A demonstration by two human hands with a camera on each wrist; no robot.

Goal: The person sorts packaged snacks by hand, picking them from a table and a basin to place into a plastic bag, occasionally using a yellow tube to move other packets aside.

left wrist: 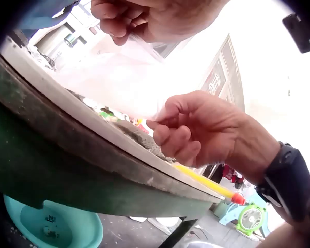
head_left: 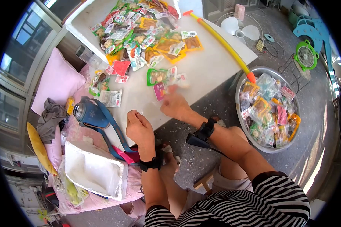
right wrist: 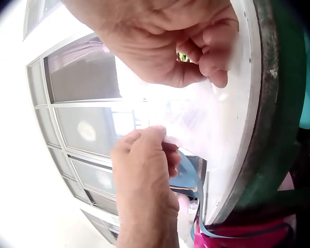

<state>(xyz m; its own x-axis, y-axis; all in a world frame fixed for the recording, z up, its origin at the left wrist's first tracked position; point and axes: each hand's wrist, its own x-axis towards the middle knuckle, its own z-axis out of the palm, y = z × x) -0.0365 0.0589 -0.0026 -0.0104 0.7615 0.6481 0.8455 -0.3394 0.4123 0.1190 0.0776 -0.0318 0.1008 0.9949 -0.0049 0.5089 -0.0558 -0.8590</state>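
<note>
My left hand (head_left: pixel 135 118) and right hand (head_left: pixel 169 99) are close together over the near edge of the white table (head_left: pixel 208 72). Between them they hold a thin clear plastic bag (left wrist: pixel 108 77). Seen from the left wrist, the left hand (left wrist: pixel 125 25) pinches the bag's upper edge and the right hand (left wrist: pixel 168 126) pinches its other end. The right wrist view shows the same bag (right wrist: pixel 196 119), with the right hand (right wrist: pixel 201 54) above and the left hand (right wrist: pixel 157 137) below. A pink packet (head_left: pixel 160 90) lies on the table just beyond the right hand.
Several snack packets (head_left: pixel 140 34) cover the far half of the table. A metal basin (head_left: pixel 241 79) full of packets stands on the floor at right. A yellow toy stick (head_left: pixel 223 41) lies on the table's right edge. A blue bottle (head_left: pixel 88 112) sits at left.
</note>
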